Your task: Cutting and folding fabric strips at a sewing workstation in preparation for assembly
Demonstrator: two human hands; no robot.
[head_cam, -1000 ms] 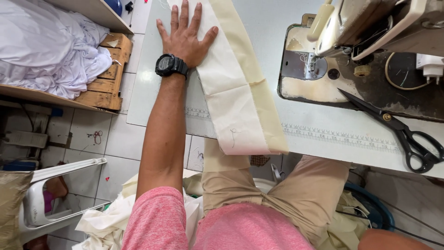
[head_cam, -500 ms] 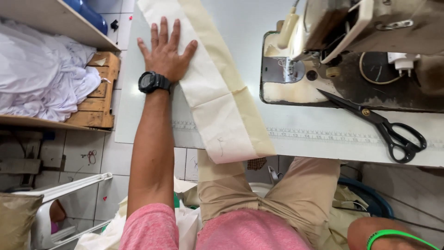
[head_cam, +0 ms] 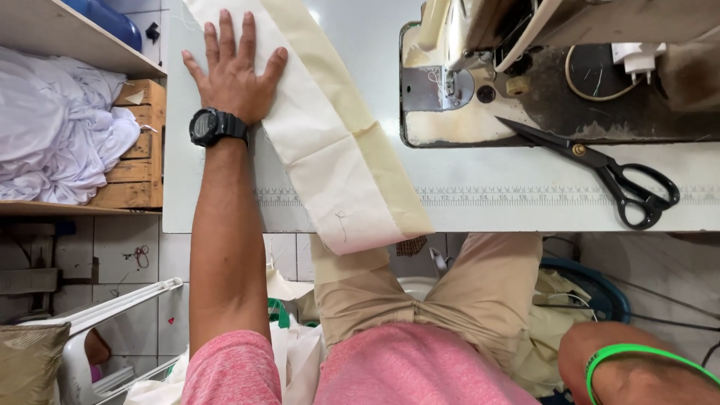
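White sewing table [head_cam: 525, 206] carries a cream fabric strip [head_cam: 330, 142] overhanging its front edge, pinned only by the flat, spread left hand [head_cam: 234, 75]; lifting it risks slippage, while the right hand, mostly out of frame, cannot be judged.

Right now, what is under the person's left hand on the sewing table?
The left hand lies flat, fingers spread, on a long cream fabric strip, which rests on the white table. Whatever lies beneath the fabric is covered.
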